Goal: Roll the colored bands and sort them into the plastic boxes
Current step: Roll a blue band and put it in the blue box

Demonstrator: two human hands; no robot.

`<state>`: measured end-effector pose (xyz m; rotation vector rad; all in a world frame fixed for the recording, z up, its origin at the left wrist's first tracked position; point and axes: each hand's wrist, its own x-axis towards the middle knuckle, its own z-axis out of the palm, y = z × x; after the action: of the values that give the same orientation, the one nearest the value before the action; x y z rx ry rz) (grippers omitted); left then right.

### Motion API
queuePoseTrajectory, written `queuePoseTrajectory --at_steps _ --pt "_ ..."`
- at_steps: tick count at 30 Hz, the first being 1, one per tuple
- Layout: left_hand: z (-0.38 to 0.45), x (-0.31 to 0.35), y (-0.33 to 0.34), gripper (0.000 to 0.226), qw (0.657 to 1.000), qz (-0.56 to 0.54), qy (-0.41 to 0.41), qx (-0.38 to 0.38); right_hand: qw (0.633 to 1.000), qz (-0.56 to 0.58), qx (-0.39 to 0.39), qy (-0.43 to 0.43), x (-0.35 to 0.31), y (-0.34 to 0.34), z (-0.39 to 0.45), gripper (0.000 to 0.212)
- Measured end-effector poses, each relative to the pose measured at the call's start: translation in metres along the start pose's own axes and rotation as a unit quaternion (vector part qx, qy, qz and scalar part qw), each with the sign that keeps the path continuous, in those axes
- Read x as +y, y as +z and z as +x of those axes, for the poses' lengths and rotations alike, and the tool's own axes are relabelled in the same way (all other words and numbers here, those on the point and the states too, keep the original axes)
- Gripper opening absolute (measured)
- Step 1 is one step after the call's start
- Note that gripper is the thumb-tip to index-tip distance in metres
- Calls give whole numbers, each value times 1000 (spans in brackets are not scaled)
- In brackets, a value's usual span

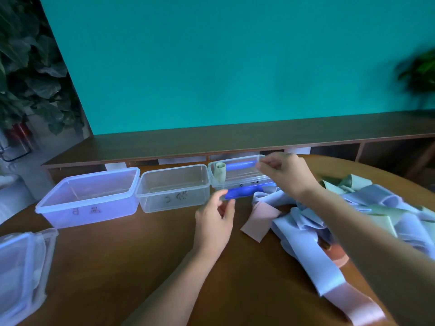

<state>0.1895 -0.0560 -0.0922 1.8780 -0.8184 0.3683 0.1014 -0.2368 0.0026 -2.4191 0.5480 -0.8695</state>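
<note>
**On a brown table, two hands worked at the rightmost of three plastic boxes**

Across the back of the scene stood a teal wall point(235, 62), with a long dark wooden shelf point(259, 135) running below it and leafy plants at both edges. A round brown table point(131, 250) filled the foreground.

Three clear plastic boxes sat side by side in a row near the table's far edge. The left box point(87, 196) was the largest in view and showed nothing inside; dark handwriting marked its front wall. The middle box point(174, 187), touching it, also carried handwriting. The right box point(235, 172) held a pale green roll point(220, 171) standing at its left end and a blue roll point(240, 165) lying along its back wall.

A loose heap of bands point(367, 208) in light blue, pale green and pink spread over the right side of the table, with a pink strip point(260, 222) trailing toward the centre. A stack of clear lids point(21, 267) lay at the lower left.

The right hand point(284, 172) reached over the right box's near right corner, its fingers curled close together near the rim; whether they pinched anything could not be told. The left hand point(215, 220) hovered just in front of that box, thumb and fingers apart in a narrow gap, holding nothing. Just beyond its fingertips, a second blue roll point(244, 191) lay against the box's front wall.
</note>
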Motion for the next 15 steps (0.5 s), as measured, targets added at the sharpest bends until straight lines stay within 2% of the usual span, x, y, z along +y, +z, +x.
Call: queuePoseTrajectory --at_steps 5,10,15 --pt "-29 22 -5 33 998 -13 -9 -67 1000 -5 10 15 3 -32 -74 19" --pt "-67 50 -6 19 994 -58 19 -95 997 -53 20 47 14 -41 -130 16" --pt "-95 75 -5 21 983 -110 -17 -144 997 -52 -2 58 26 -40 -171 22"
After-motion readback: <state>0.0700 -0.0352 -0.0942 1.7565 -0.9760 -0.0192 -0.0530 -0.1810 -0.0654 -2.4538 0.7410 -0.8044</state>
